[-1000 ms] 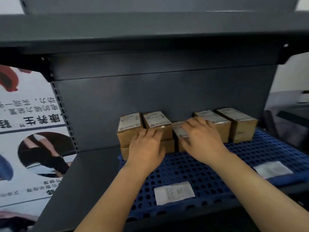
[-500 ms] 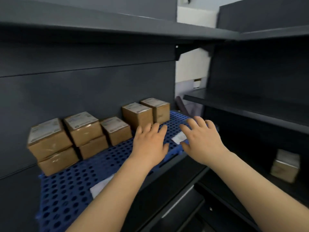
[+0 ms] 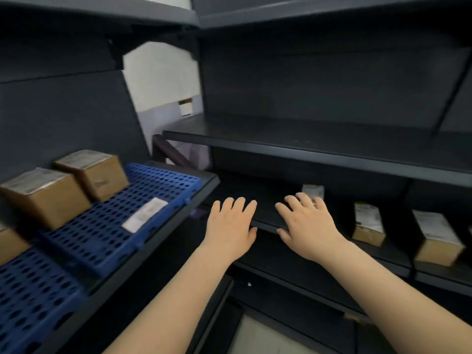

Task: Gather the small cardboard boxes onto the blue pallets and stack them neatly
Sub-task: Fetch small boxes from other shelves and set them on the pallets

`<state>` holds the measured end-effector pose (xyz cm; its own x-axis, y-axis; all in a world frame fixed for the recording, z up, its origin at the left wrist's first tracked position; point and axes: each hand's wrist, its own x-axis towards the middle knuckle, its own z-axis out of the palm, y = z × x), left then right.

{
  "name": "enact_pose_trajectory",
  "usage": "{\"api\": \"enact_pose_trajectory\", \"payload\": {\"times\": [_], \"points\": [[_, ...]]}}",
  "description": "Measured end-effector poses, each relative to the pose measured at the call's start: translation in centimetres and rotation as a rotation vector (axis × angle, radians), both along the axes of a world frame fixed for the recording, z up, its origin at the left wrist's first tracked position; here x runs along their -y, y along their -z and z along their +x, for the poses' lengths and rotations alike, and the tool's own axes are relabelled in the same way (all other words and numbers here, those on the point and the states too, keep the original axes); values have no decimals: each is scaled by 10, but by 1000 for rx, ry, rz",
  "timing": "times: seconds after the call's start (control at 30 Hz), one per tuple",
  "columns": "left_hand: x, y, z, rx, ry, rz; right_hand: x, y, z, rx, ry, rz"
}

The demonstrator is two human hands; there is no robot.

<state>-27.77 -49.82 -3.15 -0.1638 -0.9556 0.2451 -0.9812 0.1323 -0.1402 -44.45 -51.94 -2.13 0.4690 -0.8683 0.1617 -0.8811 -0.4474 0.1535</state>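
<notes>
Two cardboard boxes (image 3: 46,198) (image 3: 95,172) with white labels stand on the blue pallet (image 3: 163,182) on the left shelf; a sliver of a third box (image 3: 10,244) shows at the left edge. Three more small boxes (image 3: 369,224) (image 3: 436,238) (image 3: 313,191) sit on the dark shelf to the right, the last partly hidden behind my fingers. My left hand (image 3: 229,226) and my right hand (image 3: 306,223) hover with straight spread fingers over the front edge of that right shelf, holding nothing.
A second blue pallet (image 3: 33,297) lies at the lower left. A white paper label (image 3: 145,214) lies on the pallet. The dark shelf units (image 3: 306,146) meet in a corner, with another shelf board above the hands and lower boards beneath.
The view has swung right, from the pallet shelf to the right-hand shelf unit. Both hands left the stacked boxes and moved right, open, to the right shelf's front edge.
</notes>
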Motion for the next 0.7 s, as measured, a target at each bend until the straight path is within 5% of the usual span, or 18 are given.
{"api": "enact_pose_trajectory", "payload": {"times": [0.43,0.7], "points": [[118,95,-102,-379,120,288,83,77,-146,83,332,237],[216,130,-127,-810,-26,429,149,119,-193,394,594,376]]}}
